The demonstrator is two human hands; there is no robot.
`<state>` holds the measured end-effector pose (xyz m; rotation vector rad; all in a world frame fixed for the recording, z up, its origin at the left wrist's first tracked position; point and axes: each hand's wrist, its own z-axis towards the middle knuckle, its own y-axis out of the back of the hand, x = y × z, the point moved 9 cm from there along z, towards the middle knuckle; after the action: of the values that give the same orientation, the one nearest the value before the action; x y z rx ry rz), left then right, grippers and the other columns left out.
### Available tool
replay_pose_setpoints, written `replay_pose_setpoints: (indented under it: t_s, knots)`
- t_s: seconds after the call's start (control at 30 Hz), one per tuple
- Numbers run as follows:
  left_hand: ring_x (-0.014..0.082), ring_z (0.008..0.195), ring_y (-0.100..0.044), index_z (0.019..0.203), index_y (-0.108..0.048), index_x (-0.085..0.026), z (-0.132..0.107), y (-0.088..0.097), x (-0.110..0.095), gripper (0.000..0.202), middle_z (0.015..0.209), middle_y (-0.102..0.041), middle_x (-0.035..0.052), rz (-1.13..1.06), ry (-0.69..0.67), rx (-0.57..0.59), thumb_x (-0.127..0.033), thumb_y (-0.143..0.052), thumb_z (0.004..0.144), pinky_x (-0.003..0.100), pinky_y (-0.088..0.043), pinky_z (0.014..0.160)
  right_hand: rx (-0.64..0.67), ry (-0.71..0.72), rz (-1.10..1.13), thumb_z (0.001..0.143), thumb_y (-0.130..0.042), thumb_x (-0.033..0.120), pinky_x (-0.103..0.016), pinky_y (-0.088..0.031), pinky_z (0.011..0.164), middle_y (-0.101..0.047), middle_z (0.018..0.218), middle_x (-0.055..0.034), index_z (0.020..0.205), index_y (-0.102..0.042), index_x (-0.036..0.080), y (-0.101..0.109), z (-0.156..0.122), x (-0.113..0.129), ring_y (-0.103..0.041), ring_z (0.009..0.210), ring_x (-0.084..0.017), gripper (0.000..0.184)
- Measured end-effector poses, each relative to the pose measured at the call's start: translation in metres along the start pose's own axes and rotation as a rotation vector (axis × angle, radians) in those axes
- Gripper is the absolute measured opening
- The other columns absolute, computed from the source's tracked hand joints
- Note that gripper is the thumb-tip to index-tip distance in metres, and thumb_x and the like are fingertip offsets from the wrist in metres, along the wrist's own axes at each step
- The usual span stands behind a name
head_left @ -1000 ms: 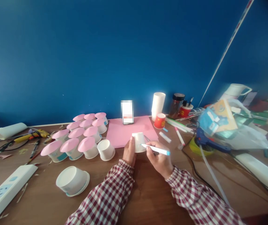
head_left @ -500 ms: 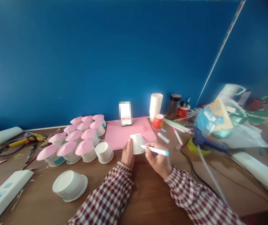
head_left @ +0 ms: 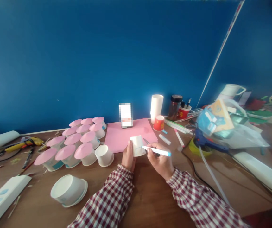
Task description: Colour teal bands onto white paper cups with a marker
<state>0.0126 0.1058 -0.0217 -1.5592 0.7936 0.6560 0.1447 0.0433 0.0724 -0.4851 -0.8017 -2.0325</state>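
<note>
Head view puts a white paper cup (head_left: pixel 137 145) between my two hands, narrow end up and wide rim down, over the near edge of a pink sheet (head_left: pixel 117 139); whether its rim rests on the table (head_left: pixel 144 202), I cannot tell. My left hand (head_left: pixel 128 157) is the nearer one: its grip is closed around the cup's left side, thumb up along the wall. My right hand (head_left: pixel 161 161) sits just to the right, its grip pinched around a white pen (head_left: pixel 158 151) with a blue end.

What matters most, I judge, is how pen and cup cross. From my right grip the cup lies to the left, and the pen spans that gap. Its long axis runs sideways and almost level, tip pointing left to the cup's wall, blue end out to the right and slightly lower in view. The cup's axis runs roughly upright, so the two meet nearly square. A faint line marks the wall, and the tip stands at its right end; touching or a hair off, I can't say.
</note>
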Motion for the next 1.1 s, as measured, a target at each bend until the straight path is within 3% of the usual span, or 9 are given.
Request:
replay_pose_setpoints:
  t_s: [0.37,0.8,1.1]
  knots:
    - [0.0223,0.082,-0.067,0.101,-0.062,-0.006,-0.004,-0.003,-0.002,0.048,0.088,-0.070,0.0142,-0.021,0.020,-0.009,-0.050,-0.052,0.086,0.034,-0.052,0.078,0.009,-0.037,0.017,0.085,-0.054,0.023,-0.026,-0.048,0.056,-0.062,0.068,-0.0019,0.083,-0.063,0.018,0.000,0.001,-0.004,-0.055,0.056,-0.013,0.010]
    - [0.0170,0.068,-0.063,0.097,-0.062,-0.007,-0.002,-0.001,0.001,0.048,0.079,-0.067,0.0096,-0.044,0.044,-0.006,-0.053,-0.053,0.084,0.030,-0.051,0.068,0.010,-0.025,0.026,0.083,-0.054,0.022,-0.024,-0.047,0.053,-0.062,0.064,-0.0005,0.080,-0.061,0.018,0.000,0.002,0.000,-0.055,0.053,-0.012,0.009]
    - [0.0159,0.066,-0.063,0.096,-0.063,-0.009,-0.002,0.000,0.001,0.048,0.077,-0.067,0.0079,-0.037,0.039,0.007,-0.054,-0.053,0.083,0.029,-0.050,0.066,0.126,-0.096,0.094,0.080,-0.052,0.021,-0.023,-0.043,0.044,-0.059,0.058,0.0012,0.072,-0.058,0.019,-0.011,0.001,-0.006,-0.052,0.048,-0.011,0.010]
